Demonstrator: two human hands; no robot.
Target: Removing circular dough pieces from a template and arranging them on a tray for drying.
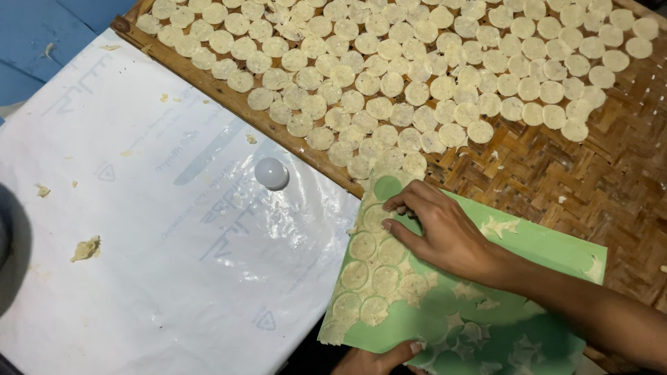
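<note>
— Nearest the lens, what shows?

— Low at the frame's bottom edge, the left hand [379, 361] pinches the near edge of a green sheet [549, 253], thumb on top, fingers closed on it from beneath. Only part of that hand is visible.

— And the other hand?

— Beyond it, the right hand [441, 232] lies flat on the same sheet, fingers together and pressing down, clamped on nothing. Its fingertips [390, 206] touch the pale dough rounds [372, 274] that cover the sheet's left portion.

— Where do those rounds lie against the hand?

— Under and just left of the fingertips, then running down toward the left hand in close rows. To the right of the wrist the sheet is mostly bare green, with star-shaped dough scraps [500, 226] left between cut-out circles.

— What is past the fingertips?

— A woven bamboo tray [625, 201], its wooden rim running diagonally just beyond the fingers. Many cut discs [417, 69] lie on it in overlapping rows, the closest ones just beside the sheet's far corner. The tray's part to the right of the hand shows bare weave.

— And the surface to the left?

— White plastic sheeting [139, 243] with faint printing, well left of both hands, dotted with dough crumbs [86, 248]. A small white ball [271, 173] sits on it near the tray's rim. Blue surface [42, 42] shows at the far left corner. Nothing more of the room can be seen.
</note>
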